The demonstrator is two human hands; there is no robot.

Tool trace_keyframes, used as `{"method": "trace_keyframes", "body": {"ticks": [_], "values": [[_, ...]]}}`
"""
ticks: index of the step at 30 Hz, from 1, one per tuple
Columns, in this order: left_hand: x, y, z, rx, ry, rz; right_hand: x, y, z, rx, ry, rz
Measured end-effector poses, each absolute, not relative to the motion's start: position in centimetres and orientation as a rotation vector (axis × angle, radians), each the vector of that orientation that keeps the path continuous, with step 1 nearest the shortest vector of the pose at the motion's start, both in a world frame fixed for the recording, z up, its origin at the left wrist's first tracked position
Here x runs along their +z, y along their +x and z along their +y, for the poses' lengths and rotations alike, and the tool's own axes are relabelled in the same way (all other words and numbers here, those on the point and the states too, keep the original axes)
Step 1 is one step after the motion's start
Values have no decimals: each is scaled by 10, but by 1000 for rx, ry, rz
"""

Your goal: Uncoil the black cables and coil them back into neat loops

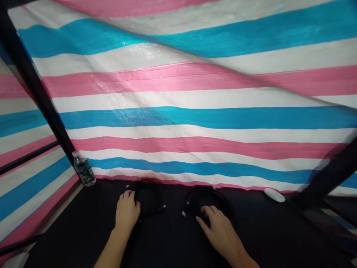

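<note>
Two coiled black cables, left cable (152, 201) and right cable (194, 198), one water bottle (84, 170) at the table's (168, 249) far left corner, one white oval object (274, 195) by its far edge.

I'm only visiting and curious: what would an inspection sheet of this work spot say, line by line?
Surface: black tabletop, dark and plain.
Things in hand: two coils of black cable, the left coil and the right coil, lying side by side and apart.
Clutter: a small water bottle stands at the far left corner; a flat white object lies at the far right, too small to identify.
Hands: the left hand rests on the left coil's edge, grip unclear; the right hand lies on the right coil, fingers spread.
Cables: only the two coils; pale plug ends show.
Surroundings: a pink, white and blue striped tarp behind; black frame poles at the sides.
</note>
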State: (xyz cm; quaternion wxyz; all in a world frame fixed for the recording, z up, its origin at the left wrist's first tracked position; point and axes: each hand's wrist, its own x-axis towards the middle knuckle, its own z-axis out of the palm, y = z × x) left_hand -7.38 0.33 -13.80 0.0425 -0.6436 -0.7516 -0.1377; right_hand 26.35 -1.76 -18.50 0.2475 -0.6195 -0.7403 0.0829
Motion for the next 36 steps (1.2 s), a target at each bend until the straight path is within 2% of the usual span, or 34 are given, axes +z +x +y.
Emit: {"method": "trace_keyframes", "body": {"ticks": [15,20,25,36], "values": [[-127,-80,0,-559,-1997,-2224,-178,263,-21,248,-1685,-2019],[-118,-65,-11,-574,-2430,-1962,-173,267,-21,238,-1715,-2059],[-116,-55,-20,-370,-2901,-1820,-169,275,-18,270,-1761,-2076],[-117,-66,-13,-355,-2775,-1905,-168,284,-16,225,-1707,-2158]]}}
